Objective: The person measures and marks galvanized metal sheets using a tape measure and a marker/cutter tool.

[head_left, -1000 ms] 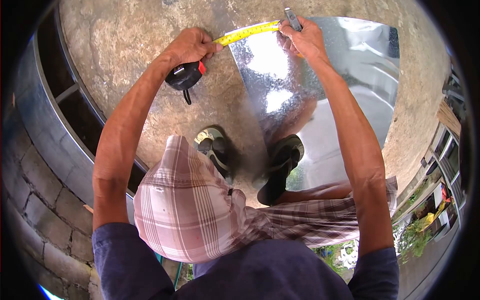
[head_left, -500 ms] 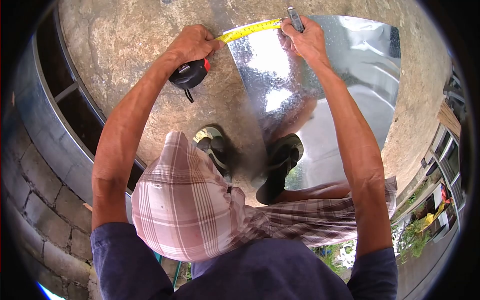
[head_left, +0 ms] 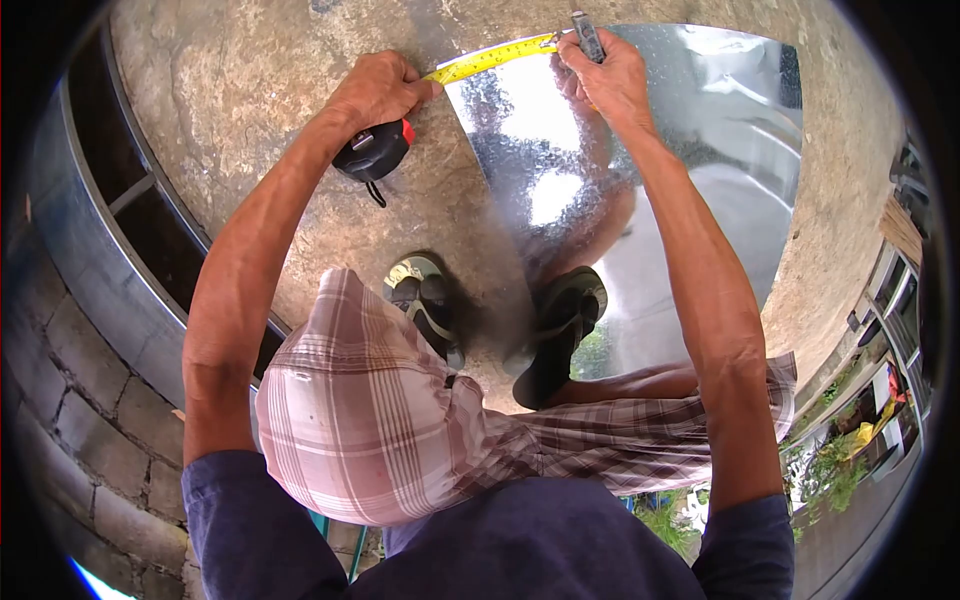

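A yellow tape measure blade (head_left: 490, 62) lies stretched between my two hands along the far edge of a shiny metal sheet (head_left: 700, 200). My left hand (head_left: 382, 88) is closed on the blade at the sheet's left corner, with the black and red tape measure case (head_left: 372, 152) hanging under the wrist. At the blade's hooked end is my right hand (head_left: 612, 78), its thumb and finger right at the tip. That hand also grips a slim grey tool (head_left: 587, 38), whose end sticks up past the fingers; an orange bit shows below the palm.
The sheet rests on a stained concrete floor (head_left: 250, 90). My sandalled feet (head_left: 425, 295) are close in, one over the sheet's near left part. A metal frame (head_left: 120, 170) and a block wall (head_left: 90, 420) stand at left; plants (head_left: 835, 475) and clutter are at right.
The view has shifted slightly. My left hand, the tape case and the blade appear a little further left; both hands keep their hold.
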{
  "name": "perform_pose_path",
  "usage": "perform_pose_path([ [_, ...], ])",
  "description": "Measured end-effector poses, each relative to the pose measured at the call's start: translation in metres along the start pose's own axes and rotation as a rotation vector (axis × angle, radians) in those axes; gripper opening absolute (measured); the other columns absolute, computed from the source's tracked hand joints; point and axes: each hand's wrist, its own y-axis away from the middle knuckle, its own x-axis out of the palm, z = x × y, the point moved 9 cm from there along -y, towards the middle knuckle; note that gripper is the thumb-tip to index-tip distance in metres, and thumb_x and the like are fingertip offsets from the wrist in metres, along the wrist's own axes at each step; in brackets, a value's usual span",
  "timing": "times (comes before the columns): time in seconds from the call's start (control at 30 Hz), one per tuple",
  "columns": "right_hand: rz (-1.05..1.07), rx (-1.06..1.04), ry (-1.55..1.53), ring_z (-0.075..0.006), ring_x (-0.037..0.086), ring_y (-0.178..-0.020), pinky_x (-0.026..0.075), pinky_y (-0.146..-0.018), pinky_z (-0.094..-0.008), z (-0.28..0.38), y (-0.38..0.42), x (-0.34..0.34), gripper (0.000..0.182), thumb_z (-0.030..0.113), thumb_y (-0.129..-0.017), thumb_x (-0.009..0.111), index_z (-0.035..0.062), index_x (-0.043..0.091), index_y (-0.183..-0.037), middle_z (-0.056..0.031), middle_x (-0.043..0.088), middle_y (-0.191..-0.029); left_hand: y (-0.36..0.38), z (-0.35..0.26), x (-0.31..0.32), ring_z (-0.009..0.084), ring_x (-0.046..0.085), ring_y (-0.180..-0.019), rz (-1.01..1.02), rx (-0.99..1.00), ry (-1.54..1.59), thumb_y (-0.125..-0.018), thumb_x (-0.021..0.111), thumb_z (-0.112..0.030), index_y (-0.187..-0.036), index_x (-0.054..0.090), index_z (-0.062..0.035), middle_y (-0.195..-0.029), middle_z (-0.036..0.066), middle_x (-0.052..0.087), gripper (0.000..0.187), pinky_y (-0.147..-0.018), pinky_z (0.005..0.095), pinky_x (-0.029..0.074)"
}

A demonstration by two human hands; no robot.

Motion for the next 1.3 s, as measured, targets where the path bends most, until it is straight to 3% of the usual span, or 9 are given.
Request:
perform_pose_path([
  [0.33, 0.004, 0.028, 0.046, -0.0057, 0.056, -0.048, 0.043, -0.043, -0.0239, 0.001, 0.000, -0.001, 0.015, 0.020, -0.092, 0.072, 0.0063, 0.073, -0.098, -0.0014, 0.067, -0.066, -0.001, -0.003, 0.000, 0.0222, 0.064, -0.061, 0.007, -0.024, -0.025, -0.087, 0.073, -0.035, -0.082, 0.075, 0.0018, -0.069, 0.015, 0.069, 0.038, -0.066, 0.0367, 0.053],
  [0.83, 0.107, 0.133, -0.100, -0.0067, 0.054, -0.050, 0.040, -0.043, -0.0253, 0.000, 0.002, -0.004, 0.014, 0.020, -0.092, 0.072, 0.0062, 0.071, -0.096, 0.0008, 0.061, -0.064, -0.004, -0.001, 0.002, 0.0222, 0.067, -0.063, 0.009, -0.119, -0.035, -0.085, 0.075, -0.035, -0.082, 0.075, 0.0018, -0.072, 0.016, 0.070, 0.037, -0.066, 0.0367, 0.053],
  [0.97, 0.149, 0.000, -0.158, -0.0090, 0.056, -0.051, 0.041, -0.043, -0.0260, -0.009, -0.027, -0.032, 0.025, 0.027, -0.101, 0.060, 0.0030, 0.065, -0.099, -0.0018, 0.059, -0.069, -0.009, 0.003, 0.003, 0.0218, 0.068, -0.064, -0.023, -0.138, -0.055, -0.083, 0.076, -0.034, -0.083, 0.076, 0.0015, -0.072, 0.016, 0.071, 0.036, -0.066, 0.0359, 0.054],
  [1.07, 0.401, 0.163, -0.032, -0.0283, 0.067, -0.088, 0.057, -0.071, -0.0392, -0.032, -0.047, -0.047, 0.016, 0.027, -0.097, 0.064, 0.0120, 0.067, -0.101, -0.0088, 0.069, -0.095, -0.009, 0.002, 0.002, 0.0215, 0.067, -0.061, -0.033, -0.134, -0.048, -0.082, 0.076, -0.034, -0.078, 0.075, 0.0018, -0.069, 0.015, 0.070, 0.036, -0.064, 0.0350, 0.053],
  [1.17, 0.288, 0.135, 0.206, -0.0121, 0.058, -0.049, 0.045, -0.044, -0.0284, 0.026, -0.010, -0.073, 0.035, 0.033, -0.105, 0.049, 0.0019, 0.062, -0.097, -0.0041, 0.060, -0.071, -0.009, 0.001, 0.002, 0.0218, 0.066, -0.059, -0.026, -0.128, -0.059, -0.082, 0.076, -0.035, -0.073, 0.074, 0.0022, -0.065, 0.015, 0.068, 0.038, -0.062, 0.0355, 0.052],
  [1.3, 0.513, 0.073, 0.480, -0.0179, 0.060, -0.045, 0.050, -0.050, -0.0330, 0.023, 0.012, -0.058, 0.038, 0.032, -0.106, 0.043, -0.0018, 0.059, -0.098, -0.0092, 0.063, -0.071, -0.009, 0.002, 0.002, 0.0217, 0.064, -0.057, -0.027, -0.106, -0.076, -0.082, 0.076, -0.035, -0.071, 0.073, 0.0022, -0.062, 0.015, 0.067, 0.039, -0.061, 0.0361, 0.051],
])
